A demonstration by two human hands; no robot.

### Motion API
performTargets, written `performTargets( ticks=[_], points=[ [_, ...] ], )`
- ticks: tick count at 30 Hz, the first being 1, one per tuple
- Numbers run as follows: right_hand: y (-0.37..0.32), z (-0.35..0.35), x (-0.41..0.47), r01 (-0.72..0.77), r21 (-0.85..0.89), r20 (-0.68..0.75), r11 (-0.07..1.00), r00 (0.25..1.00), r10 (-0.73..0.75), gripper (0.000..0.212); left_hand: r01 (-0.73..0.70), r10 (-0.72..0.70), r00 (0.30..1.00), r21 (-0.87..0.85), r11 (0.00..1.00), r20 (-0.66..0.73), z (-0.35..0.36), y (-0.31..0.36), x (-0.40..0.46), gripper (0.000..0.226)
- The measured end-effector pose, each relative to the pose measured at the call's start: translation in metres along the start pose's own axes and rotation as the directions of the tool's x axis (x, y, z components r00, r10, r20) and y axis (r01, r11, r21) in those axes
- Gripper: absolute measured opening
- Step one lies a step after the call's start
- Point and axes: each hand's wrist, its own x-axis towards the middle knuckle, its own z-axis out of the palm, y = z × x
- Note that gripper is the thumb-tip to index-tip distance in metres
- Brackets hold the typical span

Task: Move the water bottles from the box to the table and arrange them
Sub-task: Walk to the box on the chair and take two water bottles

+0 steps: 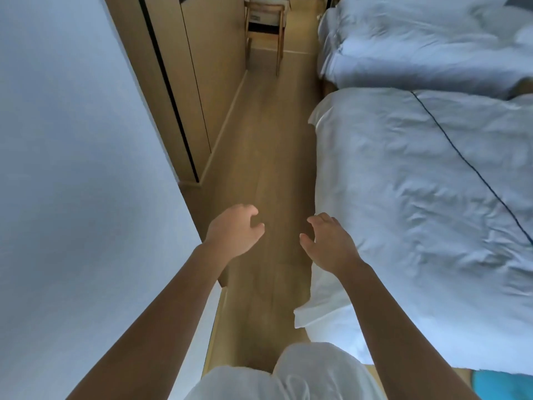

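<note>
Two empty hands are all you bring to this moment. Your left hand and right hand reach out ahead of you over the wooden floor, fingers loosely curled and holding nothing, the two hands near each other but apart. Below them your light trousers show at the bottom edge, and you stand in a narrow aisle between a pale wall on your left and a bed with a rumpled white cover on your right. Further along lies a second bed, and opposite it a wooden cabinet. At the far end stands a wooden chair.

No water bottles, box or table can be seen anywhere here, so where they are cannot be told. Judging by that, none of the moving or arranging shows as done; you probably have to reach the box first.
</note>
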Motion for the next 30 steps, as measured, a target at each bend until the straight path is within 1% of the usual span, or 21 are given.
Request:
performTargets(
  ticks=[5,9,12,16,18,21,25,30],
  points=[
    [0.007,0.001,0.085,-0.025,0.029,0.001,0.999,1.000,0.025,0.042,-0.008,0.008,1.000,0.030,1.000,0.016,-0.010,-0.008,0.085,0.043],
    [0.021,0.000,0.160,-0.037,0.040,0.043,0.999,0.998,0.035,0.044,0.002,-0.003,1.000,0.034,0.999,0.010,-0.015,-0.005,0.164,0.041],
    [0.040,-0.011,0.223,-0.029,0.043,0.060,0.999,0.998,0.026,0.042,0.010,-0.009,1.000,0.024,1.000,-0.013,-0.021,0.006,0.231,0.039],
    [0.069,-0.042,0.322,-0.058,0.075,0.060,0.995,0.997,0.054,0.040,0.036,-0.036,0.999,-0.003,0.999,-0.032,-0.035,0.029,0.329,0.037],
    [0.081,-0.055,0.367,-0.045,0.070,0.058,0.996,0.997,0.041,0.041,0.049,-0.050,0.998,-0.014,0.999,-0.047,-0.040,0.037,0.372,0.036],
    [0.094,-0.068,0.419,-0.046,0.073,0.081,0.996,0.996,0.040,0.041,0.059,-0.059,0.998,-0.004,0.998,-0.032,-0.044,0.045,0.423,0.037],
    [0.107,-0.075,0.481,-0.052,0.076,0.100,0.996,0.994,0.044,0.039,0.059,-0.058,0.997,0.022,0.998,-0.046,-0.046,0.048,0.490,0.036],
    [0.117,-0.079,0.566,-0.056,0.063,0.108,0.996,0.993,0.049,0.038,0.055,-0.055,0.997,0.011,0.998,-0.061,-0.049,0.044,0.579,0.036]
  ],
)
